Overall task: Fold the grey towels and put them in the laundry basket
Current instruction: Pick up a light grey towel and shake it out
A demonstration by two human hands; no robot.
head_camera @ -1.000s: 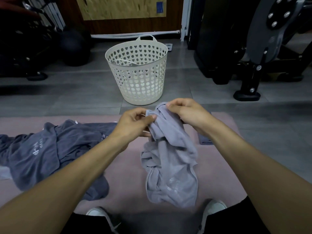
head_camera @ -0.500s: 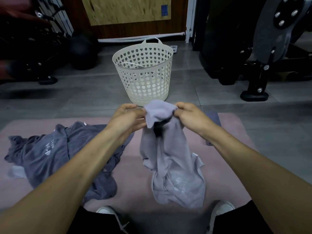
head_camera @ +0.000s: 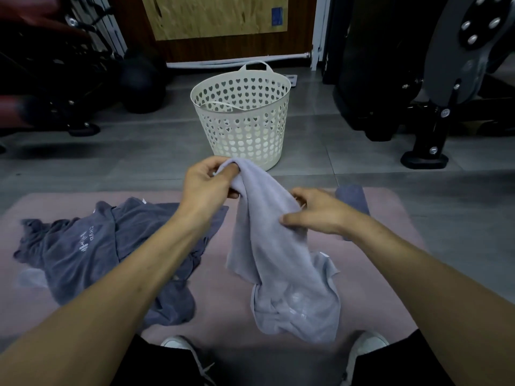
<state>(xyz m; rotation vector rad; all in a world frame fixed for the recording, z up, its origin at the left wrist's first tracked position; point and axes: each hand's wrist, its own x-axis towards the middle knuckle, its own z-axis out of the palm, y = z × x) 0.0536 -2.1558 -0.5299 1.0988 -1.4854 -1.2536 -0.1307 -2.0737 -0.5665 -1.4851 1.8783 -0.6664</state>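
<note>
Plainly, from the head view, the light towel (head_camera: 278, 254) hangs bunched at the centre of the frame, not yet spread. The left hand (head_camera: 207, 185) pinches its top end at about 12 o'clock of the cloth, fingers curled round the fabric. The right hand (head_camera: 315, 214) grips one side lower down, at roughly 2 o'clock, thumb across the front. The towel's lower end sags in a heap onto the pink mat (head_camera: 217, 291), between the two shoes.

What could go wrong, as I judge it: the hands hold a bunch, not clear corners, so pulling apart may leave the cloth twisted and the fold crooked. The left hand's pinch looks small; a sharp tug could slip the fabric free. The trailing end may drag or catch on a shoe (head_camera: 178, 344) as it lifts.

Around it, the dark towel (head_camera: 92, 246) lies crumpled on the mat at 9 o'clock, just beside the left forearm, taking up room where a flat fold would go. A small folded dark cloth (head_camera: 352, 196) sits at 2 o'clock, behind the right hand. The basket (head_camera: 242, 135) stands on the floor at 12 o'clock, beyond the mat, with its mouth open; whether anything is in it I cannot tell. Gym equipment (head_camera: 446, 79) stands at 1 to 3 o'clock, well apart from the basket.
</note>
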